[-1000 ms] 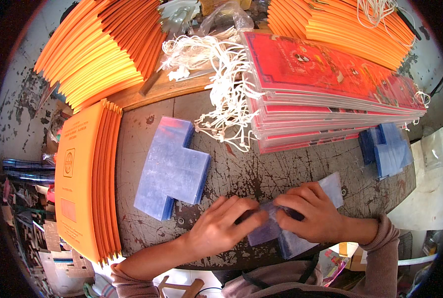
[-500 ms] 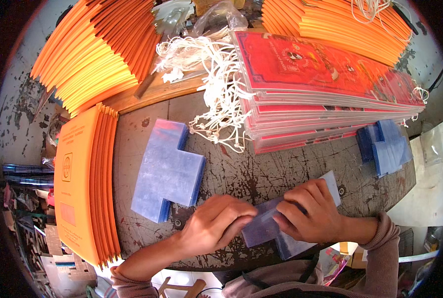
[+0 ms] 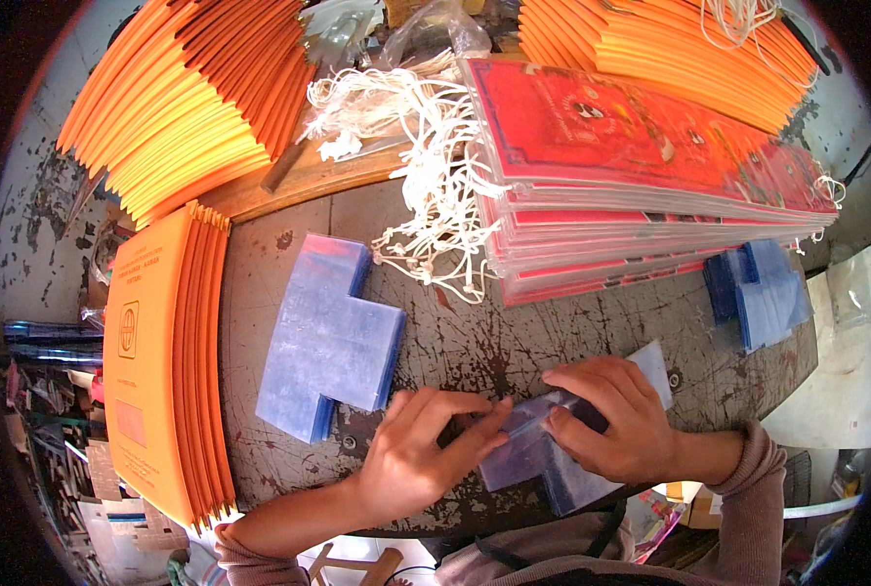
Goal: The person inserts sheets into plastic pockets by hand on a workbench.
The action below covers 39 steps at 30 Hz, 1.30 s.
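Note:
A small stack of translucent blue plastic sleeves (image 3: 577, 483) lies angled at the table's near edge. My left hand (image 3: 426, 447) is at its left end, thumb and forefinger bent toward each other over the sleeve's corner in a loose pinch. Over the right part of the stack rests my right hand (image 3: 616, 415), its forefinger and thumb spread apart, the thumb touching the plastic. The other fingers of that hand are partly hidden. Left of the hands sits a thicker stepped pile of blue plastic sleeves (image 3: 328, 342). Another small pile of blue sleeves (image 3: 769, 298) is at the right.
Orange booklets (image 3: 143, 371) stand stacked on the left, with more orange piles (image 3: 186, 107) behind. Red printed cards in clear covers (image 3: 641, 137), with white strings (image 3: 435, 205), fill the back right. The scratched dark table (image 3: 455, 342) curves away at its near edge.
My right forefinger has lifted and straightened away from the thumb. My left forefinger and thumb have spread a little and moved slightly at the sleeve's left corner.

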Motion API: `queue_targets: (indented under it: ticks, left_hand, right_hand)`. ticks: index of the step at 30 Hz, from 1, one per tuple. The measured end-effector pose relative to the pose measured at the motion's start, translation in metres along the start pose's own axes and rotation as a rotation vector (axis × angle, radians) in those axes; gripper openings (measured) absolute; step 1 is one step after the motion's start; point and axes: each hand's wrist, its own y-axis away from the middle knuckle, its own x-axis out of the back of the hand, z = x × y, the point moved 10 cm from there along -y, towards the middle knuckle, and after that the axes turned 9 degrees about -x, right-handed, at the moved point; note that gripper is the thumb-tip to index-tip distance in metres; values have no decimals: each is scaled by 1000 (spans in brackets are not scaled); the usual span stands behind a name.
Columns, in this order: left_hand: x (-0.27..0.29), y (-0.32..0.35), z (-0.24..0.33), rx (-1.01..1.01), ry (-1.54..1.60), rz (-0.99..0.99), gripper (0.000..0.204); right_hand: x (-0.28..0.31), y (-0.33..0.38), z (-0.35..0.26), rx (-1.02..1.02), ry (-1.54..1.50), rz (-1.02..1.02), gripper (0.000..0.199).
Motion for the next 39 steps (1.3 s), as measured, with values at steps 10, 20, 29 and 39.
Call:
queue_targets:
  ticks: [10, 20, 29, 39]
  left_hand:
    - [9, -2, 28, -164, -272, 40, 39]
    - [-2, -4, 12, -51, -138, -53, 22]
    - [8, -7, -10, 18, 165, 79, 25]
    - [4, -3, -26, 224, 177, 91, 34]
  right_hand:
    - [-1, 7, -14, 135, 128, -51, 8]
    - [-5, -2, -11, 58, 50, -43, 23]
    - [-4, -6, -8, 116, 168, -53, 14]
    - [-5, -8, -3, 86, 94, -55, 12]
